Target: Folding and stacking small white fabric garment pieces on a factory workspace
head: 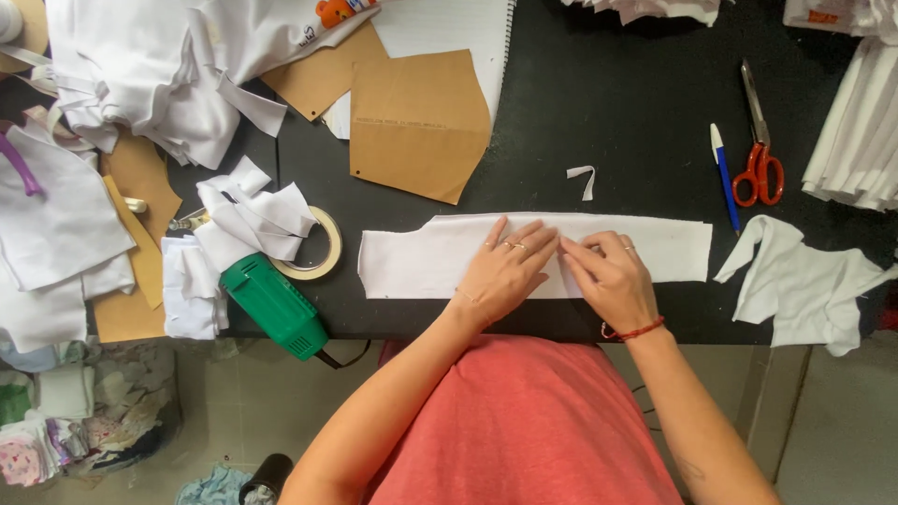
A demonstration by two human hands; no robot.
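- Both hands lie on the white strip (pixel 533 254) near the front edge of the black table (pixel 608 112). The left hand (pixel 505 271) is flat and open, pressing the cloth down; the right hand (pixel 608 279) seems to pinch a small fold at the strip's middle with its fingertips.
- The fold could go crooked if the left palm slides, since the strip is long and thin and only the middle is pinned.
- The strip's near edge runs close to the table's rim; a tug toward the body might drag it over.
- The green tool (pixel 273 306) hangs partly off the rim at the left; an elbow knock could tip it to the floor.
- The tape roll (pixel 318 245) and scraps (pixel 245 220) sit near the strip's left end and may snag it.
- Farther off, the scissors (pixel 758 140) and pen (pixel 723 176) lie well apart, so little risk there.
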